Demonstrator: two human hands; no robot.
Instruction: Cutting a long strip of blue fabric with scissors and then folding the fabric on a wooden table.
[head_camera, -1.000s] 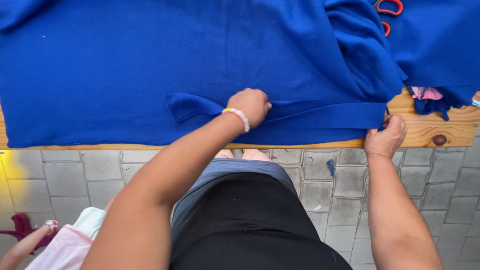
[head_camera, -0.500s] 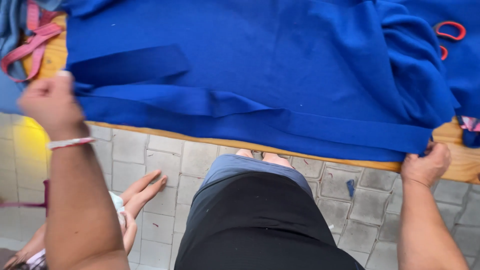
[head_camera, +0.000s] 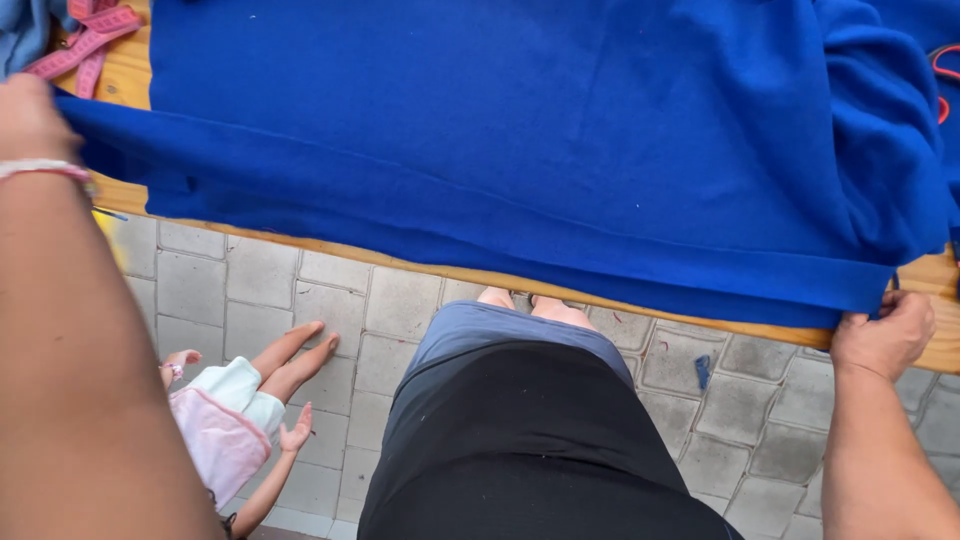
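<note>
Both hands' grip clenched on blue fabric (head_camera: 520, 130) edge: left hand (head_camera: 30, 115), right hand (head_camera: 885, 335); hem folded, stretched taut.

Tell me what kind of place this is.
Probably an outdoor or patio sewing or cutting spot: blue fabric spread on a wooden table, pink measuring tape at its corner, grey paving stones underfoot.

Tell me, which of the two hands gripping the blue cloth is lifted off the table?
The left hand holds the blue fleece cloth raised; the right hand pins its folded edge at the wooden table.
</note>
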